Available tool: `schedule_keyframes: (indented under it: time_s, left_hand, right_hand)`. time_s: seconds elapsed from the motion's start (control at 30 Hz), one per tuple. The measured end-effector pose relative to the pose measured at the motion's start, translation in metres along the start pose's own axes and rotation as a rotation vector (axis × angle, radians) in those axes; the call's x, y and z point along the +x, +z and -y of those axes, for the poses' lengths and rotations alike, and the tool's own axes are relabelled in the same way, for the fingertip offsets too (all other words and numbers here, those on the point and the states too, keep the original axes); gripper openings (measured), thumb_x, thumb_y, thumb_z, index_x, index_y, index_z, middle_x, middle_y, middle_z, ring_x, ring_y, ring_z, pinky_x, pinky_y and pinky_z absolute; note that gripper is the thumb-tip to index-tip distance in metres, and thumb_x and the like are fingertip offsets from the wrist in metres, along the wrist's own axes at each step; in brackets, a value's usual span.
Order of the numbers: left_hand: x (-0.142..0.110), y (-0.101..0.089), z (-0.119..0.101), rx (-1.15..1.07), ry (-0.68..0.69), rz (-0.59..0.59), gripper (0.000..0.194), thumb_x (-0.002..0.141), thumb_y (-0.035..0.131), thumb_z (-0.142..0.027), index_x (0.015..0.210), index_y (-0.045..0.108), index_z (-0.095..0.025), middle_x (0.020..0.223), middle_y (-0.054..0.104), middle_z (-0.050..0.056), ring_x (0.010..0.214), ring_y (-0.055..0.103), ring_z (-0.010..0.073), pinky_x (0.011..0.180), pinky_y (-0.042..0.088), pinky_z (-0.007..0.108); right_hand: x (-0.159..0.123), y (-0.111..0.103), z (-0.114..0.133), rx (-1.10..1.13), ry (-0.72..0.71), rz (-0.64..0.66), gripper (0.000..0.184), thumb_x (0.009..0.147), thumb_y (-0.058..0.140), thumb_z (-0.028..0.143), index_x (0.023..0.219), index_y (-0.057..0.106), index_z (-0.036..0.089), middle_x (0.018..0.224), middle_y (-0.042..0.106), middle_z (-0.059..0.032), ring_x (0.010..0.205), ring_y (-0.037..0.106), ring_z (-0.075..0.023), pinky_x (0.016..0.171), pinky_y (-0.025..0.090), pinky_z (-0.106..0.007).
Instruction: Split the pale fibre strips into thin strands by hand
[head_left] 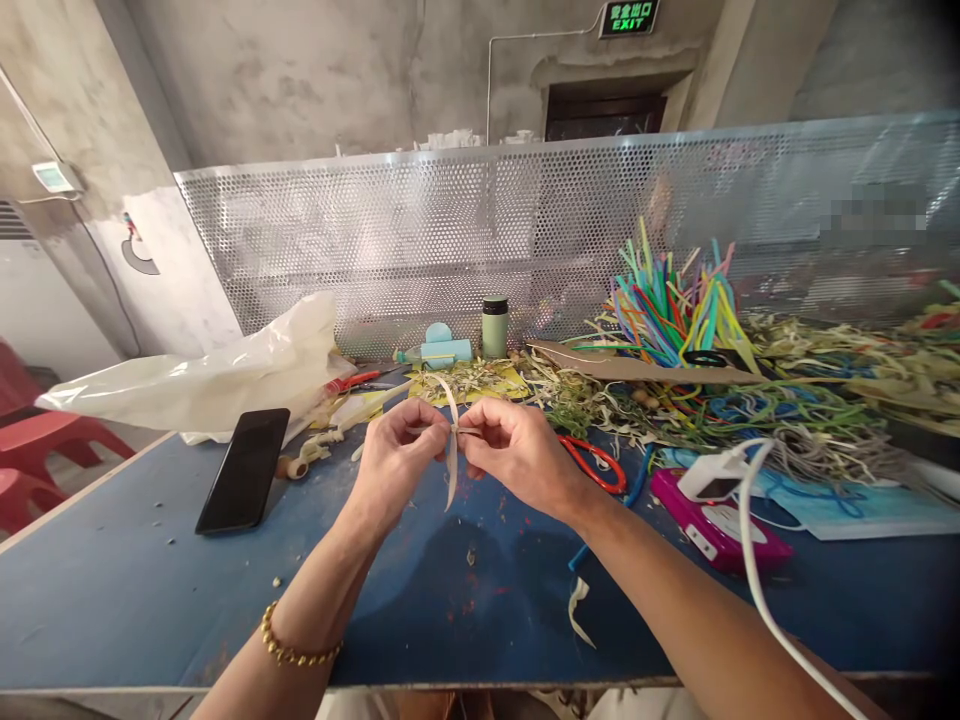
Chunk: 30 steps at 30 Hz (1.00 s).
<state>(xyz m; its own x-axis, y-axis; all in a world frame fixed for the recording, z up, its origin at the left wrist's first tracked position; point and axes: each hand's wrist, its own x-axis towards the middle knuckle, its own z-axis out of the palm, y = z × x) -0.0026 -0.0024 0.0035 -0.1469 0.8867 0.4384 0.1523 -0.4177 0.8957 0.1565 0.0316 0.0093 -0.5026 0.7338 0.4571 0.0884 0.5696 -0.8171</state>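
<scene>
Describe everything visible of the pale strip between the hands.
The pale strip is cream, narrow and flat, perhaps dried husk. It stands roughly upright above the blue table, gently bowed, its lower end tapering. Partway along, a thin crosspiece meets it; whether knotted is too small to tell. The left hand and right hand pinch the crosspiece close by, one on each side.

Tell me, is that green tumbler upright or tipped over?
Upright: the green tumbler stands on end, its lid uppermost, before the perforated metal screen.

The perforated metal screen point(405, 225) shines, soft shadows darken the blue tabletop point(127, 590), and the top right corner fades to black.
</scene>
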Motion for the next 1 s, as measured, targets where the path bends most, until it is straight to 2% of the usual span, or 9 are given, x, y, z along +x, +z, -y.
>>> schedule_keyframes:
  time_s: [0.07, 0.17, 0.3, 0.43, 0.5, 0.57, 0.7, 0.8, 1.0]
  left_hand:
    - [0.000, 0.000, 0.000, -0.058, -0.005, 0.006, 0.009, 0.074, 0.064, -0.018, 0.065, 0.061, -0.016, 0.058, 0.056, -0.002, 0.056, 0.050, 0.0113, 0.057, 0.038, 0.024]
    - [0.002, -0.001, -0.001, -0.294, -0.044, 0.054, 0.008, 0.076, 0.067, -0.023, 0.074, 0.064, -0.016, 0.063, 0.057, -0.001, 0.059, 0.052, 0.0113, 0.061, 0.042, 0.025]
    - [0.004, -0.002, 0.000, -0.544, -0.136, 0.091, 0.017, 0.078, 0.066, -0.025, 0.090, 0.068, -0.013, 0.079, 0.065, 0.004, 0.062, 0.056, 0.0119, 0.063, 0.045, 0.027]
    - [0.002, -0.001, 0.002, -0.450, -0.165, 0.138, 0.024, 0.071, 0.064, -0.012, 0.093, 0.073, -0.012, 0.072, 0.066, 0.003, 0.054, 0.054, 0.0106, 0.056, 0.043, 0.025]
    - [0.000, 0.001, 0.001, -0.404, -0.171, 0.190, 0.026, 0.074, 0.065, -0.015, 0.098, 0.074, -0.012, 0.066, 0.065, 0.002, 0.050, 0.053, 0.0105, 0.052, 0.041, 0.025]
    - [-0.002, 0.004, 0.000, -0.410, -0.165, 0.211, 0.027, 0.077, 0.069, -0.022, 0.102, 0.074, -0.013, 0.068, 0.068, 0.003, 0.052, 0.055, 0.0115, 0.053, 0.044, 0.026]
    - [-0.001, 0.007, -0.001, -0.449, -0.119, 0.166, 0.027, 0.073, 0.079, -0.027, 0.097, 0.076, -0.014, 0.083, 0.073, 0.007, 0.065, 0.062, 0.0136, 0.063, 0.049, 0.027]
    - [0.000, 0.007, 0.001, -0.449, -0.111, 0.143, 0.024, 0.073, 0.080, -0.027, 0.093, 0.077, -0.014, 0.080, 0.074, 0.007, 0.067, 0.062, 0.0134, 0.066, 0.049, 0.027]
    - [0.000, 0.005, 0.004, -0.436, -0.125, 0.092, 0.022, 0.070, 0.083, -0.028, 0.085, 0.078, -0.014, 0.073, 0.073, 0.005, 0.064, 0.060, 0.0118, 0.066, 0.048, 0.025]
  right_hand:
    - [0.000, -0.001, 0.001, 0.073, 0.030, 0.047, 0.006, 0.082, 0.062, 0.022, 0.079, 0.062, 0.017, 0.059, 0.060, 0.0028, 0.052, 0.057, -0.0100, 0.051, 0.046, -0.022]
    - [0.001, -0.002, 0.004, 0.193, 0.062, 0.097, 0.011, 0.084, 0.061, 0.026, 0.080, 0.064, 0.016, 0.057, 0.060, 0.0023, 0.050, 0.056, -0.0097, 0.053, 0.048, -0.024]
    - [0.003, -0.001, 0.006, 0.279, 0.044, 0.042, 0.015, 0.084, 0.064, 0.029, 0.082, 0.063, 0.015, 0.060, 0.060, 0.0017, 0.050, 0.054, -0.0091, 0.052, 0.048, -0.024]
    - [0.004, -0.002, 0.005, 0.276, 0.028, -0.076, 0.016, 0.082, 0.067, 0.031, 0.087, 0.064, 0.016, 0.063, 0.059, 0.0024, 0.051, 0.052, -0.0083, 0.049, 0.045, -0.023]
    - [0.004, -0.002, 0.003, 0.249, 0.035, -0.114, 0.016, 0.082, 0.067, 0.032, 0.087, 0.065, 0.016, 0.063, 0.059, 0.0025, 0.049, 0.050, -0.0079, 0.047, 0.044, -0.022]
    - [0.004, 0.000, 0.000, 0.220, 0.042, -0.122, 0.016, 0.083, 0.066, 0.032, 0.087, 0.065, 0.017, 0.064, 0.060, 0.0019, 0.049, 0.051, -0.0085, 0.046, 0.044, -0.022]
    - [0.004, 0.003, -0.006, 0.104, -0.016, -0.121, 0.014, 0.086, 0.063, 0.032, 0.085, 0.066, 0.018, 0.072, 0.067, -0.0021, 0.061, 0.062, -0.0138, 0.055, 0.051, -0.026]
    - [0.003, 0.002, -0.007, -0.032, -0.086, -0.150, 0.010, 0.086, 0.060, 0.026, 0.085, 0.066, 0.019, 0.081, 0.069, -0.0041, 0.072, 0.065, -0.0160, 0.065, 0.053, -0.028]
    - [-0.002, -0.002, 0.006, -0.295, -0.138, -0.158, 0.008, 0.087, 0.058, 0.023, 0.081, 0.061, 0.019, 0.075, 0.065, -0.0035, 0.069, 0.061, -0.0158, 0.064, 0.050, -0.028]
